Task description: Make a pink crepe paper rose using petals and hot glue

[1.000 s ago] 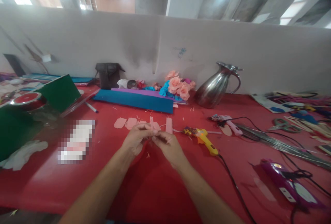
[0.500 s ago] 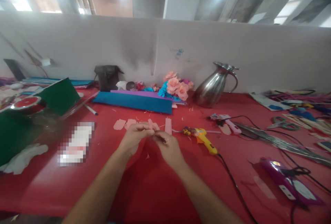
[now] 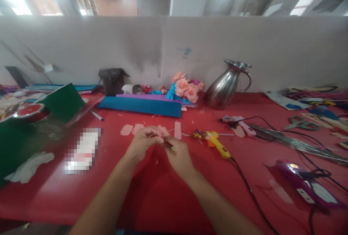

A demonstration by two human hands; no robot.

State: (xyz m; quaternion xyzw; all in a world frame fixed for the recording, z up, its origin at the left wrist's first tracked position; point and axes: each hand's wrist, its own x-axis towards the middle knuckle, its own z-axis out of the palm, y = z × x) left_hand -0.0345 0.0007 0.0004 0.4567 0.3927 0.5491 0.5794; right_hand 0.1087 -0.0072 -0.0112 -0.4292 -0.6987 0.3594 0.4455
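Over the red table [image 3: 152, 198], my left hand [image 3: 143, 142] and my right hand [image 3: 178, 157] meet fingertip to fingertip. Both are closed in a pinch on one small piece between them, with a bit of green showing; it is too small to name. Just beyond the fingers lie several pink paper petals [image 3: 126, 130] and a pink strip [image 3: 177, 130]. A yellow glue gun [image 3: 217, 144] lies on the table to the right of my right hand, its black cord running toward the near edge.
Blue and purple foam sheets [image 3: 141, 105], pink paper roses [image 3: 186, 89] and a steel jug [image 3: 227, 84] stand along the back wall. Green sheets [image 3: 62, 99] are at left. Scissors [image 3: 301, 123], wires, a white glue gun [image 3: 240, 122] and a purple device [image 3: 304, 184] are at right.
Both hands stay joined at the same spot; the fingers have shifted slightly around the small piece. The view has tilted a little.
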